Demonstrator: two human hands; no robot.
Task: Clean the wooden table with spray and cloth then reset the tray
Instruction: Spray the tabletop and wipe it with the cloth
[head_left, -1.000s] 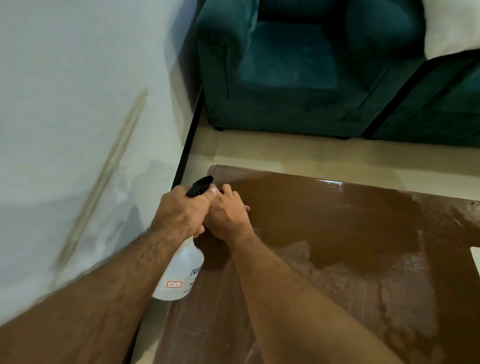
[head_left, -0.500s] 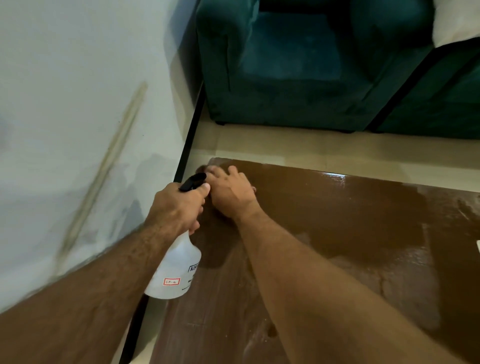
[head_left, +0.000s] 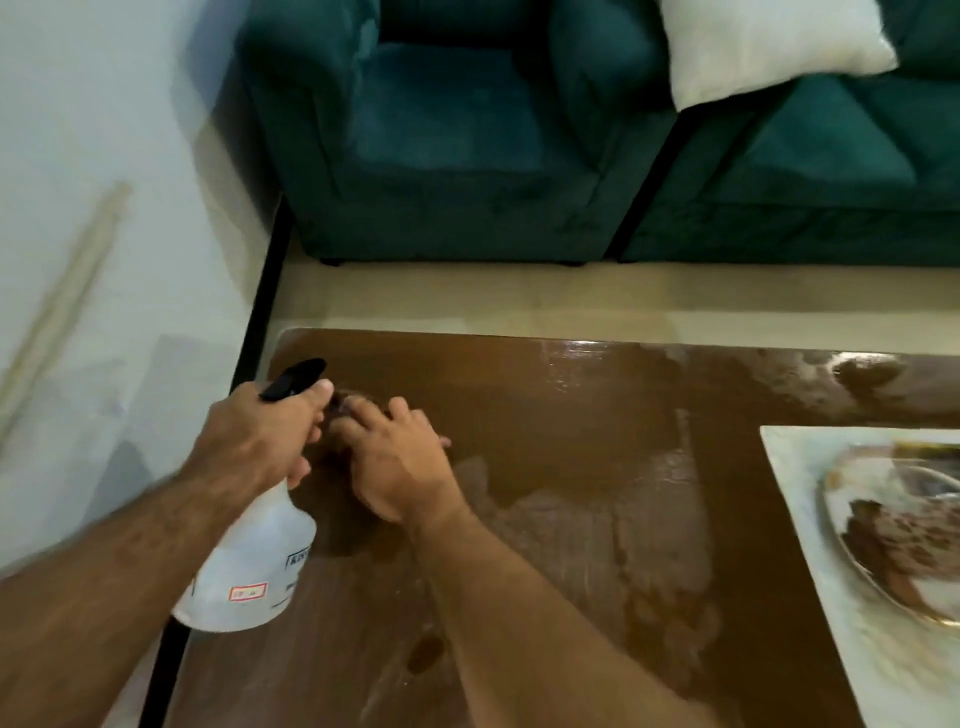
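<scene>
My left hand (head_left: 254, 436) grips the neck and black trigger of a translucent white spray bottle (head_left: 249, 571), which hangs over the left edge of the glossy brown wooden table (head_left: 545, 441). My right hand (head_left: 395, 462) lies flat with spread fingers near the table's far left corner. It presses on a dark cloth (head_left: 340, 402), of which only a bit shows past the fingertips. Wet streaks cover the table's middle. A pale marbled tray (head_left: 810, 499) lies at the right edge of view.
A gold-rimmed dish (head_left: 883, 525) with a brown pattern sits on the tray. Beyond the table stand a teal armchair (head_left: 441, 145) and a teal sofa (head_left: 805, 171) with a white cushion (head_left: 763, 47). A white wall (head_left: 104, 208) runs along the left.
My right hand has slid back from the far corner toward me with the cloth. The view has swung right and the tray has come into sight. The left hand holds the bottle as before.
</scene>
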